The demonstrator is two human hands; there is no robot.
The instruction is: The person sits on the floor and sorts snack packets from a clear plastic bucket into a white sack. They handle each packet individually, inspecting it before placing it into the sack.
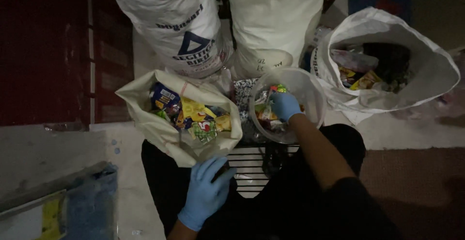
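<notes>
Reaching into the clear plastic tub (pixel 310 92), the right hand (pixel 285 105) is closing its gloved fingers around crumpled wrappers (pixel 265 113) inside it. Fingers released and spread, the left hand (pixel 206 191) is resting just below the cream bag (pixel 145 119) of colourful packets (pixel 193 114).

We see two tall white woven sacks (pixel 179 22) standing side by side at the top, a third open white sack (pixel 426 65) holding wrappers at right, and a blue plastic-covered box (pixel 89 201) at lower left.
</notes>
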